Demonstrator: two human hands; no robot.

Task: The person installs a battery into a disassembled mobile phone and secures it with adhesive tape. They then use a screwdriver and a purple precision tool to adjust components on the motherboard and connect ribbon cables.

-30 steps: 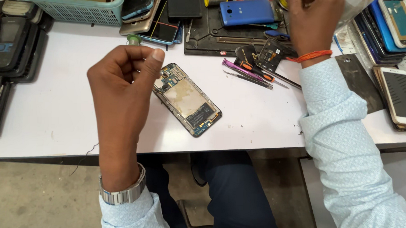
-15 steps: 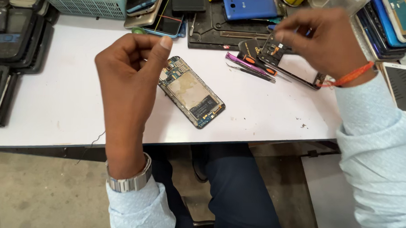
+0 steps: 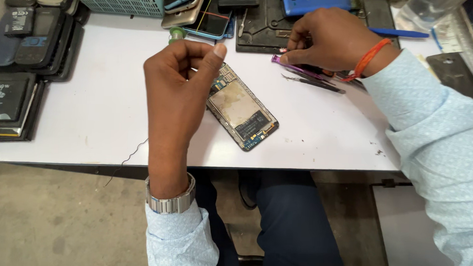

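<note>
An opened phone (image 3: 242, 109) with its back off lies slanted on the white table (image 3: 90, 117), showing its circuit board and a worn metal plate. My left hand (image 3: 178, 89) hovers over the phone's upper left end, fingers curled and thumb pressed to forefinger. I cannot see anything between them. My right hand (image 3: 329, 39) is further back and to the right, its fingertips closed on the end of a purple tool (image 3: 294, 68) that lies on the table. Dark tweezers (image 3: 314, 82) lie just in front of that tool.
A green basket (image 3: 120, 0) and stacked phones (image 3: 198, 16) stand at the back, beside a black work mat (image 3: 261, 26) and a blue phone (image 3: 314, 2). Old phones and batteries (image 3: 19, 62) fill the left side. A blue pen (image 3: 397, 32) and a plastic bottle (image 3: 424, 11) are back right.
My right hand came down from the back right, where it held a small dark part, and now grips the purple tool. My left hand stayed over the phone.
</note>
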